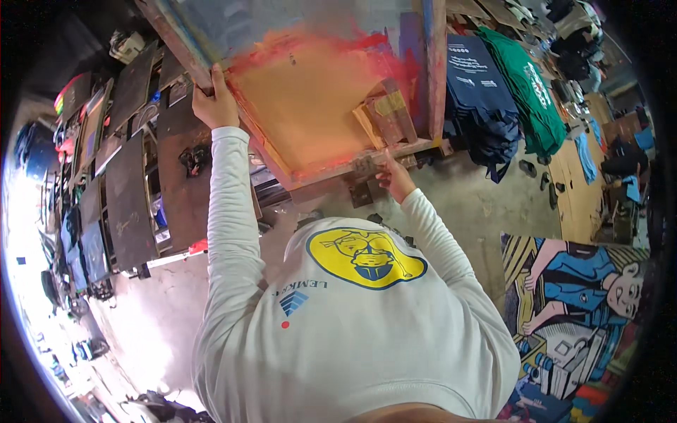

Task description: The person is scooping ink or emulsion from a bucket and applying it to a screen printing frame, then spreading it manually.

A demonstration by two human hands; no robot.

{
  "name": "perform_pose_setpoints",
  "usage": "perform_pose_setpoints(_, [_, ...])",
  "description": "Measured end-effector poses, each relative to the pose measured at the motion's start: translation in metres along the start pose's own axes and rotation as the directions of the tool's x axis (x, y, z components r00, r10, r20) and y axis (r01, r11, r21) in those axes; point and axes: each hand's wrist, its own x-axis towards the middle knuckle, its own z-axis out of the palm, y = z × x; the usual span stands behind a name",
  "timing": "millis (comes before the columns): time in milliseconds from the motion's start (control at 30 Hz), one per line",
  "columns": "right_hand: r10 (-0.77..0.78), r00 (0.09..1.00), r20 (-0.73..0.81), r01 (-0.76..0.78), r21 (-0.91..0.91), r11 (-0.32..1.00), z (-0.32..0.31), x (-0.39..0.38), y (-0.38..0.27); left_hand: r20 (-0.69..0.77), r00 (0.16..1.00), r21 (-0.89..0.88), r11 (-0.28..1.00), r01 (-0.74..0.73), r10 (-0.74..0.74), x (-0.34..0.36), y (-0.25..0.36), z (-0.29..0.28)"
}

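In front of me is a wooden screen-printing frame (431, 70), its mesh smeared with orange, pink and purple ink. My left hand (216, 104) is closed around the frame's left rail. At the near rail, close to its right corner, the fingers of my right hand (395, 178) are closed on the edge; my thumb and part of the grip are hard to make out. A squeegee with a wooden handle (389, 116) lies inside the frame at the near right, tilted against the mesh. Dark metal hardware (361, 192) shows below the near rail.
Rows of dark flat boards (130, 204) stand to the left. Stacked navy garments (481, 92) and green garments (525, 92) lie to the right, beside a wooden table (572, 183). A painted mural panel (575, 303) is at the lower right, above the concrete floor (472, 204).
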Motion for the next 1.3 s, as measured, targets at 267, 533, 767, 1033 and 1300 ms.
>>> perform_pose_setpoints(267, [-0.841, 0.532, -0.1, 0.595, -0.662, 0.456, -0.086, -0.003, -0.134, -0.037, 0.988, 0.334, 0.933, -0.131, 0.152, -0.017, 0.011, 0.0])
perform_pose_setpoints(533, [-0.917, 0.391, -0.076, 0.899, -0.181, 0.398, -0.017, 0.045, -0.263, -0.065, 0.978, 0.468, 0.872, -0.145, 0.198, -0.015, 0.012, 0.006])
perform_pose_setpoints(767, [-0.955, 0.205, -0.216, 0.815, -0.502, 0.289, 0.016, 0.092, -0.278, -0.095, 0.973, 0.461, 0.876, -0.145, 0.211, -0.018, 0.019, 0.015])
perform_pose_setpoints(1033, [-0.908, 0.344, -0.24, 0.672, -0.612, 0.416, 0.017, 0.099, -0.279, -0.109, 0.982, 0.457, 0.885, -0.086, 0.152, -0.019, 0.013, 0.014])
perform_pose_setpoints(1300, [-0.905, 0.345, -0.249, 0.695, -0.58, 0.424, 0.023, 0.095, -0.281, -0.091, 0.989, 0.509, 0.859, -0.057, 0.12, -0.019, 0.017, 0.014])
